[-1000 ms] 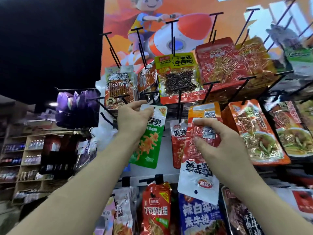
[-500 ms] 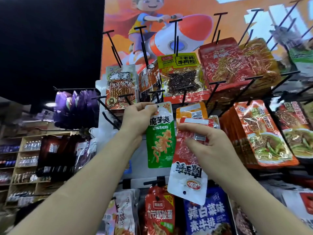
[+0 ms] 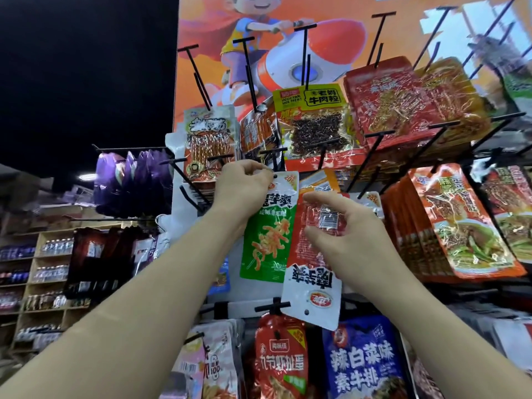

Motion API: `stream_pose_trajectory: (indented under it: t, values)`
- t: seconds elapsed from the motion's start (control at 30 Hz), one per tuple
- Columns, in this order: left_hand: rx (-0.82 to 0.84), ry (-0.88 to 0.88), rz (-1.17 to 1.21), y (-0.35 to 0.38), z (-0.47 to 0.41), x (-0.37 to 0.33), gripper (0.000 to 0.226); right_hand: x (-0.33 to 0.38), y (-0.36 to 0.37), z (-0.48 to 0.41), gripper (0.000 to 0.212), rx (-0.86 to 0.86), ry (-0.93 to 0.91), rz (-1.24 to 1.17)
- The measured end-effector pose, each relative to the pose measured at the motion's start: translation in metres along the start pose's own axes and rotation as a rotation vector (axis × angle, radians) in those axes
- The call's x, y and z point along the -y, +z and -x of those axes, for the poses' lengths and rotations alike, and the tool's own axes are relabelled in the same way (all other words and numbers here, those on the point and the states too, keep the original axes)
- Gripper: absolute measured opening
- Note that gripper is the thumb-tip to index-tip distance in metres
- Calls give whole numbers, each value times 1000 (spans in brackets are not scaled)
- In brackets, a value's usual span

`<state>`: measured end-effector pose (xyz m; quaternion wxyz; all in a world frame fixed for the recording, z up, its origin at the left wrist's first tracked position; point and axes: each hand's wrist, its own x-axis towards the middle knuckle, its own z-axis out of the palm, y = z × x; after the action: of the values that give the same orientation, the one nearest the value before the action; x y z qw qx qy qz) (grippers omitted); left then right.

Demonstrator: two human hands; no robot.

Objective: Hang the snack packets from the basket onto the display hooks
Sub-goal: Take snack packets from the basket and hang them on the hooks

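Where the left hand (image 3: 241,185) pinches the top edge of the green packet (image 3: 266,243) with thumb and fingertips, the packet's hole sits just below the black hook (image 3: 273,156). Right of and below that hook, the right hand (image 3: 354,237) grips the red packet (image 3: 313,243), thumb and forefinger curled on its side edges, its left edge overlapping the green packet. Hung packets (image 3: 313,131) crowd close above the hook.

At mid-frame the green packet (image 3: 267,246) has a white top and printed orange strands; the red packet (image 3: 299,251) beside it ends in a white band with black characters. The display hooks (image 3: 304,47) are black against an orange cartoon backdrop (image 3: 195,30), purple packets (image 3: 129,180) hang at left, and a blue packet (image 3: 362,364) at lower centre bears white characters.
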<state>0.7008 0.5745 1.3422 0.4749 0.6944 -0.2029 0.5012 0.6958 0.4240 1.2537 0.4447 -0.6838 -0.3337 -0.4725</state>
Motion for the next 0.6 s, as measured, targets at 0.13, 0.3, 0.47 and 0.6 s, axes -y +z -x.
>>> stream_pose_trajectory:
  t: [0.13,0.3,0.47,0.6]
  values:
    - [43,-14,-102,-1,0,-6,19,2,1,-9,39,39,36,-125]
    - [69,-273,198,2,-3,-12,19,7,-4,-18,33,80,125,-374]
    - [87,-285,202,11,-7,8,11,5,-16,-29,30,188,151,-274]
    - [145,-1,-86,10,-8,26,11,-1,-16,-29,40,124,30,97]
